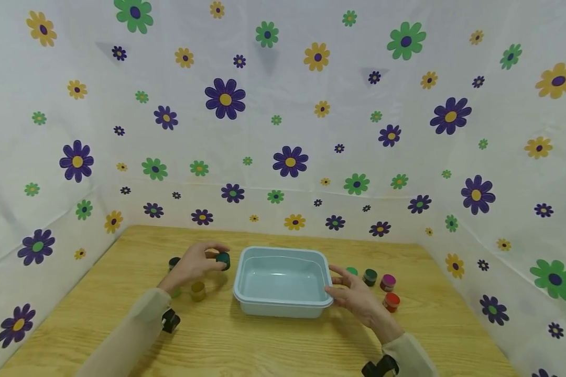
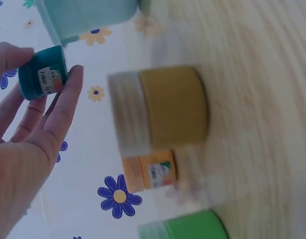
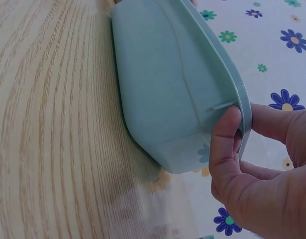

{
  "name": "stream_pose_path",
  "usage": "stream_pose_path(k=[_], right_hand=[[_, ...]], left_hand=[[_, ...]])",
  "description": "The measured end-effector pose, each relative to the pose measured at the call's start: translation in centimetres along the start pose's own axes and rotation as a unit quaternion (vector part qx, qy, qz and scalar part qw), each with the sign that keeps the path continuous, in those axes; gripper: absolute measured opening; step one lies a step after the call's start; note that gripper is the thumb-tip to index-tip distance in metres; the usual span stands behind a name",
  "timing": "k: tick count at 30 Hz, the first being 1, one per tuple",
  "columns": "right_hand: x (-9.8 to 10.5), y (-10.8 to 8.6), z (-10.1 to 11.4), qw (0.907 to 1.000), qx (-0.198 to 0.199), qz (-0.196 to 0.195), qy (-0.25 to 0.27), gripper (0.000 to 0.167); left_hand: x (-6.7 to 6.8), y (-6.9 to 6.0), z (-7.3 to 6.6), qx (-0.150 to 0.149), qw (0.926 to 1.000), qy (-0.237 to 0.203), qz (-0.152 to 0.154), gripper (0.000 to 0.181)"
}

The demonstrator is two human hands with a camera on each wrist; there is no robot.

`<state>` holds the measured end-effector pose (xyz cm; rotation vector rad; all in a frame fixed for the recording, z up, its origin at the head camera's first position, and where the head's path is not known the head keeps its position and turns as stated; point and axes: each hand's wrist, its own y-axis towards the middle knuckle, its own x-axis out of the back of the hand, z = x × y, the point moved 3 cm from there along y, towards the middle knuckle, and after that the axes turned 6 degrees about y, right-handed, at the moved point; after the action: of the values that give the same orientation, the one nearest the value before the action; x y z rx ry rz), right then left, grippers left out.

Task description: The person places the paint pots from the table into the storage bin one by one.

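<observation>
My left hand pinches a teal paint jar between thumb and fingers, left of the light blue basin. In the left wrist view the hand holds this teal jar by its sides, raised off the wood. The basin stands upright with nothing inside. At its right end, my right hand grips the rim; the right wrist view shows the hand with thumb and fingers on either side of the basin's rim.
Left of the basin stand a dark jar, a yellow-brown jar, a green jar and an orange jar. Right of it are a dark green jar, a magenta jar, a red jar and a green one.
</observation>
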<state>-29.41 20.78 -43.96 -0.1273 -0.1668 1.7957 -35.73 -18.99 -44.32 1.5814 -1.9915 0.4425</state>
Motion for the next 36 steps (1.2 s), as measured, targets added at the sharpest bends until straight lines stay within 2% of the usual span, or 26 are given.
stream_pose_path(k=[2, 6, 12, 17, 25, 28, 29, 32, 36], right_hand=[[0.1, 0.0, 0.0, 1.0, -0.004, -0.002, 0.005, 0.071], [0.0, -0.2, 0.0, 1.0, -0.007, 0.0, 0.007, 0.071], [0.1, -0.2, -0.1, 1.0, -0.002, 0.006, 0.006, 0.07], [0.3, -0.1, -0.1, 0.9999, 0.002, 0.011, 0.008, 0.071], [0.4, -0.1, 0.1, 0.9998, 0.001, 0.02, 0.007, 0.073], [0.3, -0.1, 0.1, 0.9996, -0.001, 0.024, 0.012, 0.073], [0.3, -0.1, 0.1, 0.9996, -0.001, 0.024, 0.013, 0.073], [0.3, -0.1, 0.1, 0.9997, -0.001, 0.021, 0.012, 0.073], [0.3, -0.1, 0.1, 0.9998, -0.001, 0.017, 0.009, 0.073]], left_hand=[[0.1, 0.0, -0.4, -0.016, 0.9996, -0.023, 0.003, 0.042], [-0.1, 0.1, -1.2, -0.028, 0.9983, -0.052, 0.001, 0.044], [-1.3, 0.8, -2.6, -0.027, 0.9944, -0.102, -0.008, 0.045], [-2.5, 1.6, -4.4, -0.033, 0.9936, -0.107, -0.015, 0.044], [-4.7, 2.5, -7.4, -0.067, 0.9936, -0.091, 0.012, 0.047], [-5.8, 2.9, -8.5, -0.057, 0.9954, -0.077, 0.009, 0.043], [-6.1, 3.0, -8.7, -0.045, 0.996, -0.076, 0.006, 0.04], [-7.1, 3.0, -9.7, -0.003, 0.9964, -0.083, 0.018, 0.037], [-8.7, 2.9, -10.7, 0.025, 0.9951, -0.085, 0.043, 0.041]])
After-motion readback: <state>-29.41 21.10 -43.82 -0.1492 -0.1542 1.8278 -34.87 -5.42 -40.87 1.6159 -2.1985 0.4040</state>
